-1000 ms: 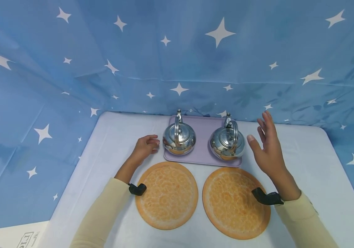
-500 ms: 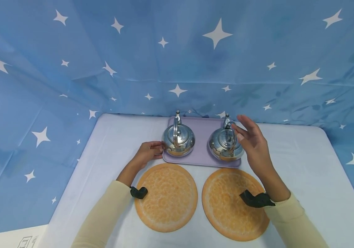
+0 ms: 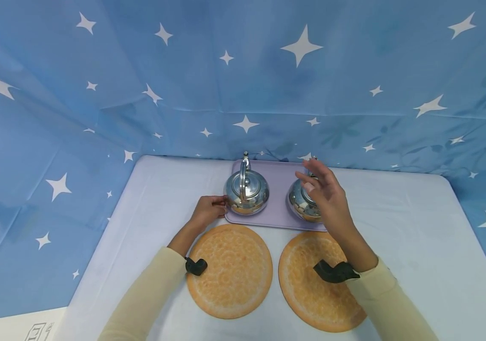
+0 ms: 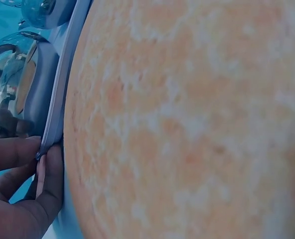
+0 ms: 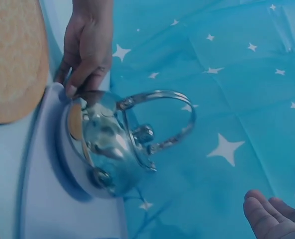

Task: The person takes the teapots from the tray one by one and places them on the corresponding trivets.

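Observation:
My left hand (image 3: 208, 211) pinches the front left corner of a lilac tray (image 3: 278, 203), thumb above and fingers below, as the left wrist view shows. On the tray's left end stands a shiny metal teapot (image 3: 253, 194) with an upright hoop handle, close to those fingertips. A second metal teapot (image 3: 302, 201) stands on the right end, its handle hidden behind my right hand (image 3: 328, 196). That hand hovers over it with fingers spread and holds nothing. In the right wrist view, the left teapot (image 5: 105, 144) sits beside the left hand (image 5: 90, 52).
Two round bread-patterned mats (image 3: 230, 272) (image 3: 306, 284) lie in front of the tray on a white-covered table (image 3: 417, 227). A blue star-print curtain (image 3: 268, 85) rises directly behind the tray and along the left side. A pale printed box or sheet (image 3: 17, 324) shows at the lower left.
My left hand has moved right to the tray's corner and taken hold of it. My right hand has swung left from beside the right teapot to over it. Tray and teapots have stayed put.

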Motion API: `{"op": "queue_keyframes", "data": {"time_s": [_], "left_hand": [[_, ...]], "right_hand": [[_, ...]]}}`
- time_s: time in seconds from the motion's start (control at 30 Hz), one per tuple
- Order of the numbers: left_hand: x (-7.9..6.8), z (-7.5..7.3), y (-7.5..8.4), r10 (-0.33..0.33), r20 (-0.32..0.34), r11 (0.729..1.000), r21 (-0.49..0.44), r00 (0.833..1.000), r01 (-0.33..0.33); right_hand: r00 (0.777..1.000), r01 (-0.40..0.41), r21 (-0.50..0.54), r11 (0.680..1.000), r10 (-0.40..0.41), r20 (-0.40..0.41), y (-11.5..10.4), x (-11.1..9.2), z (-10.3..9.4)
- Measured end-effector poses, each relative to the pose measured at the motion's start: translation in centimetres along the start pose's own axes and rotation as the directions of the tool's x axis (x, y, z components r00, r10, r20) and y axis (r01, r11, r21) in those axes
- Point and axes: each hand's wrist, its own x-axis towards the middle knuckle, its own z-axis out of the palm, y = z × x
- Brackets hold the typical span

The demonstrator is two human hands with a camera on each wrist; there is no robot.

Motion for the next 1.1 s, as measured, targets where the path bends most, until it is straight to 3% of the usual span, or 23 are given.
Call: {"op": "queue_keyframes", "data": {"time_s": [0.2,0.67,1.1], "left_hand": [[0.3,0.3,-0.2,0.007,-0.025,0.999,0.043,1.0,-0.006],[0.1,0.4,0.2,0.02,-0.034,0.993,0.116,0.999,-0.016],[-0.1,0.4,0.4,0.027,-0.043,0.993,0.113,0.999,-0.022]], "right_hand": [[0.995,-0.097,0.002,0.995,0.097,0.004,1.1,0.6,1.1],[0.974,-0.225,0.068,0.972,0.224,0.017,3.2,1.5,2.3],[0.971,-0.232,0.088,0.969,0.226,0.074,5.1,1.9,4.1]]}}
